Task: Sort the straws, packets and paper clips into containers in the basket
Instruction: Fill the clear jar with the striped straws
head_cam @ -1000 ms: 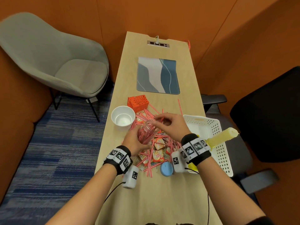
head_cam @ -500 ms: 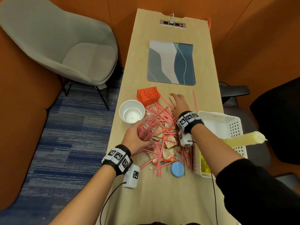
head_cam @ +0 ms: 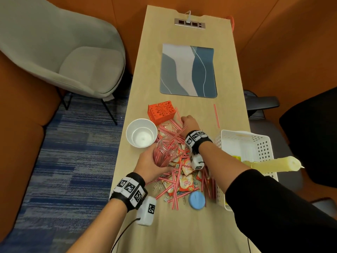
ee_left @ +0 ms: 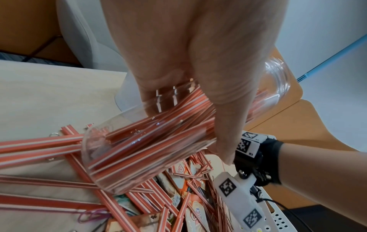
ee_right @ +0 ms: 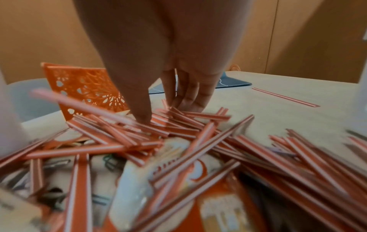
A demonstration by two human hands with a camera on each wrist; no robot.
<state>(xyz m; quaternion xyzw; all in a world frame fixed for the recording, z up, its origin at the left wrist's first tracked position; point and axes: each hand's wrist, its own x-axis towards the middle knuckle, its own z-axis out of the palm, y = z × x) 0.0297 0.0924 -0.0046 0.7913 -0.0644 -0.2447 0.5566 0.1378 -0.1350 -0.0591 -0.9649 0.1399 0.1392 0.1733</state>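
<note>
Red-and-white straws [head_cam: 176,170], orange packets [head_cam: 186,183] and paper clips [head_cam: 157,187] lie mixed in a pile on the table. My left hand [head_cam: 151,165] grips a clear jar [head_cam: 165,152], tilted on its side over the pile and holding several straws [ee_left: 151,150]. My right hand [head_cam: 188,121] is at the pile's far end, beside the orange container [head_cam: 161,112]. Its thumb and fingertips [ee_right: 186,106] curl down and pinch straws [ee_right: 178,116] there. The white basket [head_cam: 262,143] stands at the right table edge.
A white cup [head_cam: 141,133] stands left of the jar. A blue lid [head_cam: 197,199] lies at the pile's near end. One lone straw [head_cam: 216,115] lies beyond the basket. A yellow bottle [head_cam: 273,164] sticks out of the basket. A patterned mat [head_cam: 188,70] lies farther back.
My right hand left the jar's mouth, reached to the far end of the pile and curled its fingers onto straws. The left hand keeps holding the jar, tilted.
</note>
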